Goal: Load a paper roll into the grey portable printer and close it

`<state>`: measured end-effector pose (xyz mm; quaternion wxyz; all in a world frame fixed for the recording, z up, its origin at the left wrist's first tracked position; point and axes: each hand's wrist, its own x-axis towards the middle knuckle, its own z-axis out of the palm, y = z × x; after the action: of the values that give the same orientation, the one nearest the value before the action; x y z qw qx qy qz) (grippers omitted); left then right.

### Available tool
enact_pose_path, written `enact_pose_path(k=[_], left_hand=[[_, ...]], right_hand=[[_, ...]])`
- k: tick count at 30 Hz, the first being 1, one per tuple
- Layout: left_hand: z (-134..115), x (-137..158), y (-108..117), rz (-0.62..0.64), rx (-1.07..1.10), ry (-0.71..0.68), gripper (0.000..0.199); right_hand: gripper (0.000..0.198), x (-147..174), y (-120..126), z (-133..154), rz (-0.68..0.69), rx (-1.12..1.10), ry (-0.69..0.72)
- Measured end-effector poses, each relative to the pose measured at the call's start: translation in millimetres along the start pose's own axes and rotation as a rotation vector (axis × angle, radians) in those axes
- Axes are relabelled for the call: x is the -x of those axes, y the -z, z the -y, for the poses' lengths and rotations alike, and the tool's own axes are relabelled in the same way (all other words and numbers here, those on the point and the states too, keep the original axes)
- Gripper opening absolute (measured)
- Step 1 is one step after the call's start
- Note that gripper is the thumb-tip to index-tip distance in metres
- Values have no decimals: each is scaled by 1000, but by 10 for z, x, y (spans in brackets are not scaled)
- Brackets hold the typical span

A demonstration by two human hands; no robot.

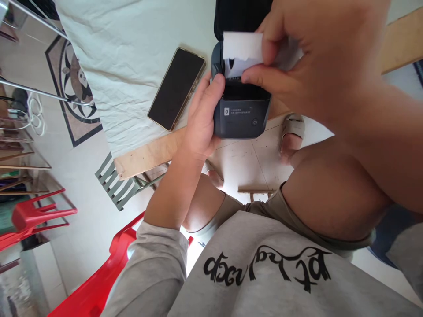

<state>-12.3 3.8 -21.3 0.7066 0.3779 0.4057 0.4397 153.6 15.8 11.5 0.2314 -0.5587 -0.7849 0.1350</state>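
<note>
A small dark label printer (240, 119) with a power button and a Bluetooth mark on its front is held up at the table's near edge. Its black lid (236, 17) stands raised. My left hand (205, 112) wraps round the printer's left side, thumb on the rim. Above the open compartment, my right hand (287, 57) pinches a white paper roll (243, 46) between thumb and fingers. One end of the paper has a torn-looking edge. Part of the roll is hidden behind my right fingers. A smartphone (177, 88) with a dark screen lies just left of the printer.
A pale cloth (132, 57) covers the table, whose wooden edge (148, 152) shows in front. A green slatted folding chair (115, 185) stands below at left. Red plastic chairs (39, 215) are at far left and beside my left arm. My knees are under the printer.
</note>
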Motion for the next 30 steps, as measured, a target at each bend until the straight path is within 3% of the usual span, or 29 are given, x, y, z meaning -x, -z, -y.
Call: enact_pose_path(k=[6, 11, 19, 24, 28, 30], left_hand=[[6, -10, 6, -9, -17, 7, 28], [-11, -2, 13, -40, -51, 38, 29], [-6, 2, -10, -6, -48, 35, 30], [-37, 9, -21, 11, -31, 33, 30], [-54, 7, -1, 74, 12, -12, 13], [-45, 0, 19, 71, -12, -35, 16]], right_hand=[[48, 15, -53, -37, -7, 102, 74], [46, 30, 10, -3, -14, 131, 45], [43, -13, -5, 34, 117, 81, -22], [43, 79, 33, 90, 46, 91, 21], [47, 97, -28, 83, 192, 94, 136], [55, 91, -68, 42, 226, 59, 166]])
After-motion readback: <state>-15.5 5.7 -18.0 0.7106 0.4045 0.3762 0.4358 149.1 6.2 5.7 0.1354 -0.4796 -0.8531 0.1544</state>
